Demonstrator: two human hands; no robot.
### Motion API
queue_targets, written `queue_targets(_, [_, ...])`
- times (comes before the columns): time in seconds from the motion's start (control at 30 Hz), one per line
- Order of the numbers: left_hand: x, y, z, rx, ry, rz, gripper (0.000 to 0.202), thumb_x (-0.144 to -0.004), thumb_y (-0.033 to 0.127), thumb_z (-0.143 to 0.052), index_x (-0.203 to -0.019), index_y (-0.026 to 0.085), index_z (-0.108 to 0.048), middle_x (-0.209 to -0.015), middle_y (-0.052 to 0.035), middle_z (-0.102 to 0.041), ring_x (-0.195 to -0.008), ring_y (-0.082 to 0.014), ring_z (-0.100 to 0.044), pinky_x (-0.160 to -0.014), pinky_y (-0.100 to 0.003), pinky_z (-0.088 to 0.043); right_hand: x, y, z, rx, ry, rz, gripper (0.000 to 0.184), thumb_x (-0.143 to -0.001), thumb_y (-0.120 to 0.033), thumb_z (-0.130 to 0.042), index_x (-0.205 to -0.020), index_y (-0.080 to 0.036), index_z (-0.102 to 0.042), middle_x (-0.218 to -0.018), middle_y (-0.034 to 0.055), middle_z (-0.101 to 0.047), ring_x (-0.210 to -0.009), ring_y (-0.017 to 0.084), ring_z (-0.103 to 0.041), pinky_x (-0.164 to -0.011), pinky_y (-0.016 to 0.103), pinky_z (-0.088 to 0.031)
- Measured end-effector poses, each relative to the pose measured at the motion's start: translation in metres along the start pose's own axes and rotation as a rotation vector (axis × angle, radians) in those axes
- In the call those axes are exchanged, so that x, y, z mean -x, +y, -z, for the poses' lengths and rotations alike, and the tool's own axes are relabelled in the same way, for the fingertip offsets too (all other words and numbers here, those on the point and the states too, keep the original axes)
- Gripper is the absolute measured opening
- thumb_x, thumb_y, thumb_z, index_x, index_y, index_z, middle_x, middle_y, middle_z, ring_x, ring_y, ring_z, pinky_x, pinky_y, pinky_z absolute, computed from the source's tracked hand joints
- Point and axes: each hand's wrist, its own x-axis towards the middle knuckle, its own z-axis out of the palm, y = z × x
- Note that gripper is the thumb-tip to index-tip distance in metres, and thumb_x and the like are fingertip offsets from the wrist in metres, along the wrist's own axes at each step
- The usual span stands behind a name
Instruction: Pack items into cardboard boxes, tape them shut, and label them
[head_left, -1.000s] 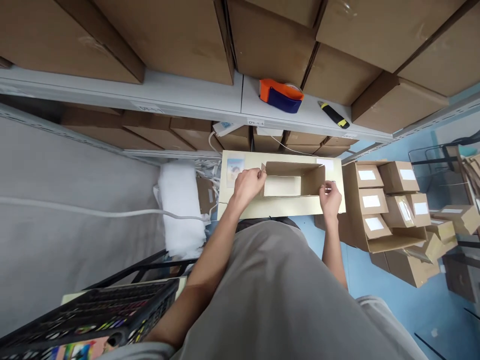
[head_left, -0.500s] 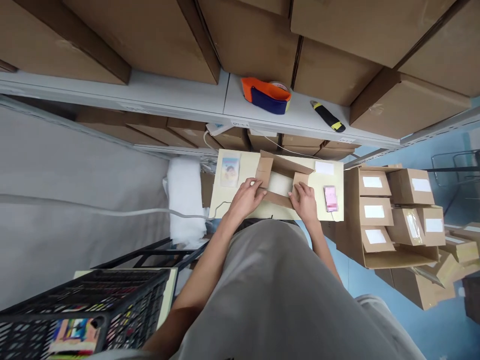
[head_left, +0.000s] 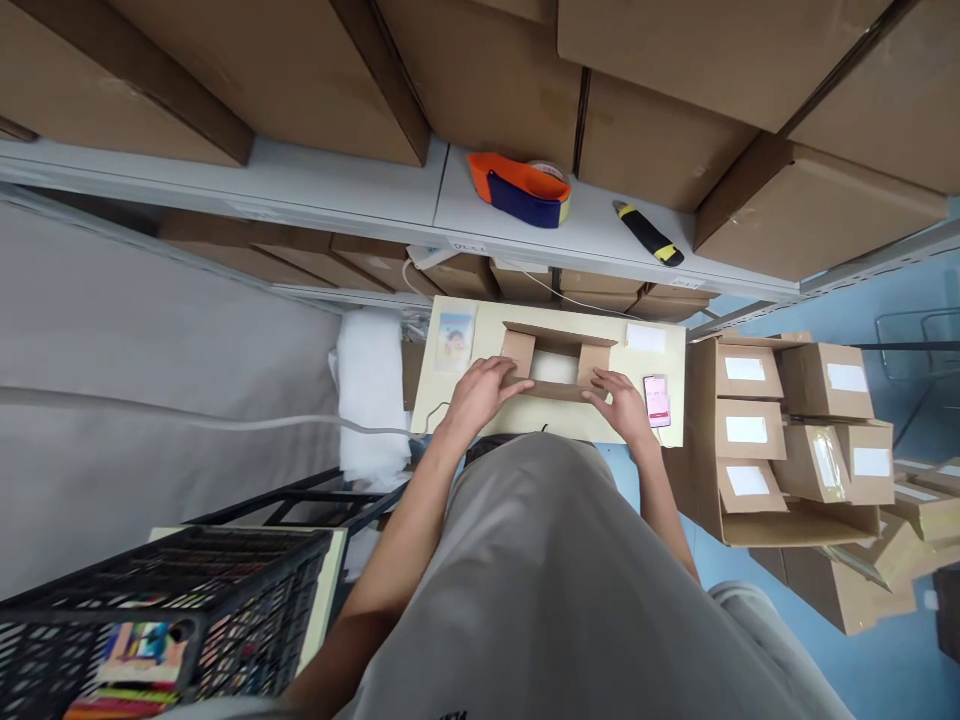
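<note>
A small brown cardboard box (head_left: pixel 559 346) lies open on a pale yellow table (head_left: pixel 487 330), its flaps spread outward. My left hand (head_left: pixel 480 385) curls over the box's near left flap. My right hand (head_left: pixel 622 400) presses on the near right flap with its fingers bent. A pink phone (head_left: pixel 657 399) lies on the table just right of my right hand. A picture card (head_left: pixel 454 340) sits at the table's far left, and a white label (head_left: pixel 646 337) at the far right.
An orange and blue tape dispenser (head_left: pixel 521 188) and a black and yellow knife (head_left: pixel 647 233) rest on the grey shelf (head_left: pixel 300 185) under large cartons. An open carton of labelled small boxes (head_left: pixel 787 430) stands at right. A black crate (head_left: pixel 150 610) is at lower left.
The box went from standing open to lying lower with its flaps spread. My right hand moved from the box's right end to its near flap, uncovering the phone. The view shifted slightly.
</note>
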Motion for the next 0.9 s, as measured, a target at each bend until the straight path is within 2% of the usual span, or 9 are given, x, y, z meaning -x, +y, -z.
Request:
queue_targets(0.13, [-0.012,-0.007,-0.001,0.008,0.082,0.049,0.052,-0.111,0.042,-0.064,-0.157,0.019,-0.066,-0.143,-0.0195,-0.077,-0.13,-0.04,-0.075,-0.113,-0.054,-0.062,-0.017,0.002,-0.011,0.084,0.146,-0.079,0.039,-0.11,-0.042,-0.07,-0.143,-0.024,-0.078,-0.136,0.0168,-0.081,-0.131,0.04,-0.072,-0.115,0.061,-0.063])
queue_targets(0.27, [-0.025,-0.01,-0.005,0.026,0.194,-0.038,0.1,-0.099,0.025,-0.077,-0.184,0.019,-0.026,-0.179,-0.0263,-0.044,-0.155,-0.0451,-0.059,-0.115,-0.054,-0.062,-0.023,0.001,-0.019,0.098,0.32,-0.129,0.089,-0.107,-0.051,-0.071,-0.181,-0.021,-0.032,-0.166,0.0255,-0.057,-0.14,0.042,-0.067,-0.11,0.062,-0.065])
queue_targets(0.33, [-0.029,-0.012,-0.006,0.047,0.214,-0.152,0.1,-0.097,0.021,-0.077,-0.184,0.024,-0.028,-0.184,-0.0213,-0.039,-0.162,-0.0432,-0.052,-0.124,-0.055,-0.057,-0.02,0.0,-0.019,0.082,0.315,-0.117,0.095,-0.109,-0.053,-0.068,-0.184,-0.023,-0.02,-0.173,0.0272,-0.048,-0.138,0.041,-0.069,-0.104,0.059,-0.067])
queue_targets(0.4, [-0.028,-0.015,-0.008,0.074,0.214,-0.216,0.083,-0.099,0.022,-0.076,-0.177,0.026,-0.045,-0.174,-0.0171,-0.053,-0.157,-0.0405,-0.056,-0.129,-0.055,-0.053,-0.015,0.0,-0.019,0.09,0.28,-0.061,0.077,-0.111,-0.051,-0.064,-0.178,-0.024,-0.035,-0.173,0.0249,-0.048,-0.139,0.039,-0.07,-0.107,0.057,-0.067])
queue_targets(0.5, [-0.025,-0.021,-0.015,0.123,0.218,-0.211,0.042,-0.104,0.034,-0.076,-0.145,0.026,-0.075,-0.147,-0.0147,-0.071,-0.14,-0.0392,-0.065,-0.124,-0.055,-0.056,-0.008,0.003,-0.024,0.112,0.267,-0.009,0.044,-0.112,-0.052,-0.063,-0.145,-0.023,-0.066,-0.168,0.0229,-0.055,-0.148,0.039,-0.064,-0.118,0.058,-0.06])
queue_targets(0.6, [-0.029,-0.026,-0.027,0.181,0.255,-0.141,0.023,-0.11,0.041,-0.068,-0.117,0.025,-0.083,-0.128,-0.0142,-0.073,-0.128,-0.037,-0.068,-0.119,-0.054,-0.058,-0.009,0.006,-0.036,0.065,0.301,-0.056,0.038,-0.112,-0.06,-0.062,-0.122,-0.024,-0.068,-0.164,0.0232,-0.057,-0.155,0.039,-0.059,-0.119,0.055,-0.058])
queue_targets(0.7, [-0.048,-0.028,-0.043,0.265,0.327,-0.032,0.034,-0.107,0.05,-0.073,-0.127,0.023,-0.081,-0.132,-0.0164,-0.07,-0.133,-0.0389,-0.066,-0.123,-0.056,-0.055,-0.023,0.009,-0.048,-0.012,0.346,-0.141,0.04,-0.112,-0.066,-0.056,-0.118,-0.026,-0.062,-0.149,0.0201,-0.065,-0.148,0.035,-0.062,-0.108,0.047,-0.06])
queue_targets(0.77, [-0.065,-0.03,-0.055,0.373,0.354,0.041,0.063,-0.101,0.059,-0.081,-0.15,0.021,-0.071,-0.152,-0.0197,-0.064,-0.147,-0.0415,-0.06,-0.13,-0.058,-0.05,-0.037,0.01,-0.052,-0.042,0.371,-0.199,0.043,-0.111,-0.069,-0.052,-0.118,-0.027,-0.058,-0.139,0.0172,-0.069,-0.131,0.032,-0.069,-0.099,0.043,-0.059])
queue_targets(0.9, [-0.087,-0.04,-0.071,0.667,0.243,0.174,0.092,-0.098,0.069,-0.081,-0.172,0.023,-0.051,-0.174,-0.0206,-0.053,-0.165,-0.0398,-0.049,-0.139,-0.057,-0.04,-0.056,0.01,-0.052,-0.067,0.405,-0.265,0.046,-0.11,-0.073,-0.049,-0.118,-0.029,-0.053,-0.13,0.012,-0.073,-0.094,0.024,-0.067,-0.088,0.036,-0.054])
